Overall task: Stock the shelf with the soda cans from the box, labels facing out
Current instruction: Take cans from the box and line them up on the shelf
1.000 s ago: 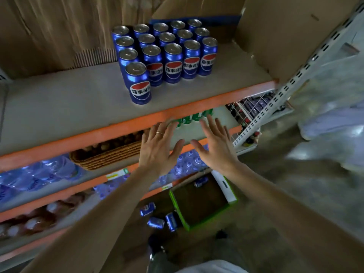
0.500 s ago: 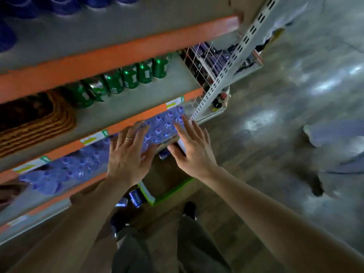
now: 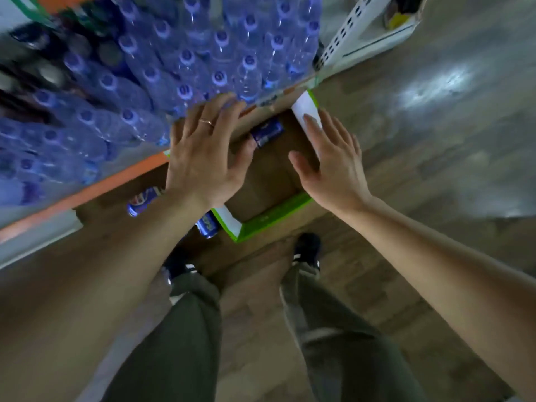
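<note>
While you look down past your arms, your left hand point(image 3: 203, 158) and your right hand point(image 3: 333, 163) both hang over the box point(image 3: 269, 219) on the floor point(image 3: 435, 140). Your fingers point(image 3: 223, 111) are spread wide and flat on both hands, and they hold nothing. You wear a ring point(image 3: 206, 122) on the left hand.

The box is open at the top. It has green edges and white flaps, and its inside is brown. One blue can point(image 3: 266, 134) lies on its side in the far end of the box, just past your left fingers. The rest of the box floor that you can see is bare, though your hands hide part of it.

Two more blue cans lie on the floor outside the box, to its left. One can point(image 3: 142, 200) peeks out beside your left arm, near the orange shelf edge point(image 3: 87, 192). The other can point(image 3: 207, 226) lies right by the near left corner of the box.

Above the box, the low shelf is packed with water bottles point(image 3: 203, 53) with blue caps, standing close together. The picture is blurry there. A white post point(image 3: 345, 33) with holes stands at the right end of the shelf.

Your two shoes point(image 3: 307, 250) stand just behind the box.
</note>
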